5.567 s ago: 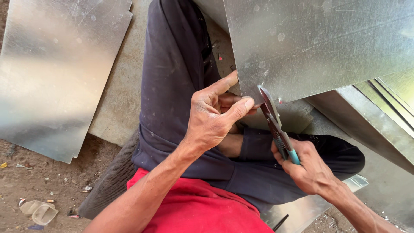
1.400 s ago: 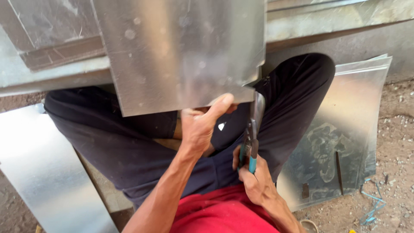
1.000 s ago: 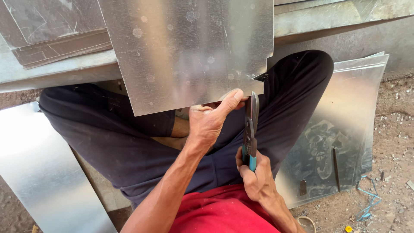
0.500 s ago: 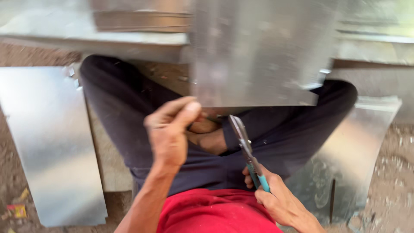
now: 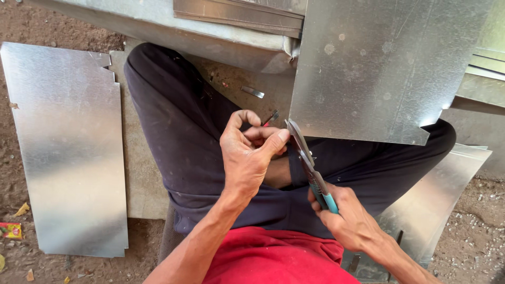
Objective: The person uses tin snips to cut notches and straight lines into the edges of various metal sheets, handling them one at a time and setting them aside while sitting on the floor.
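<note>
I sit with dark trousers and a red shirt, a galvanised metal sheet [image 5: 379, 68] resting over my knees. My right hand [image 5: 350, 221] grips tin snips [image 5: 307, 160] with teal handles; their blades meet the sheet's lower left corner. My left hand [image 5: 247, 155] hovers just left of that corner, fingers curled, thumb tip beside the blades. Whether it pinches the sheet's edge I cannot tell.
A cut metal sheet [image 5: 68, 147] lies flat on the dirt at the left. Another sheet [image 5: 447, 194] lies under my right leg. Folded metal sections [image 5: 210, 26] run along the top. A small metal offcut [image 5: 253, 92] lies on the ground between my legs.
The view has swung right and steadied. The sheet has shifted right across my lap, and the snips have come from its right notch to its lower left corner.
</note>
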